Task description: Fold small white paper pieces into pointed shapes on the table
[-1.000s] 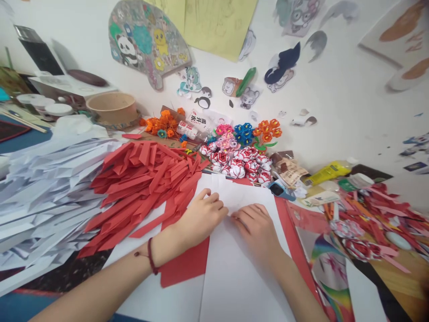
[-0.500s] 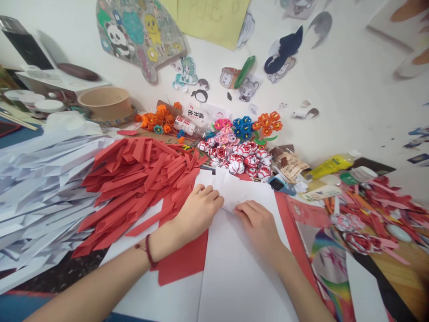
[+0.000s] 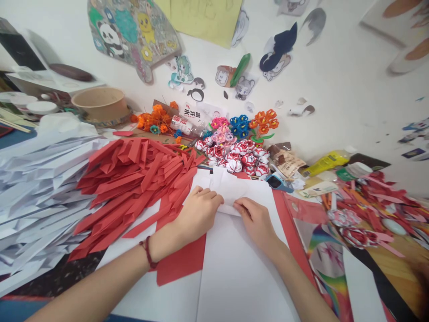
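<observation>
Thin folded white paper (image 3: 231, 190), smooth white sheet (image 3: 241, 273) beneath, creased red strips (image 3: 137, 179) alongside, left hand (image 3: 200, 211) and right hand (image 3: 256, 221) angled inward, both pinched closed on the paper's near edge

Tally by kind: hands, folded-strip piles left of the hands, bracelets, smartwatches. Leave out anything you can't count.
Hands: 2 (left hand, right hand)
Folded-strip piles: 2 (white pile, red pile)
Bracelets: 1 (dark red bracelet, on the left wrist)
Smartwatches: 1 (blue smartwatch)
Total: 6
Left out: white paper at the hands, layers unclear.
</observation>
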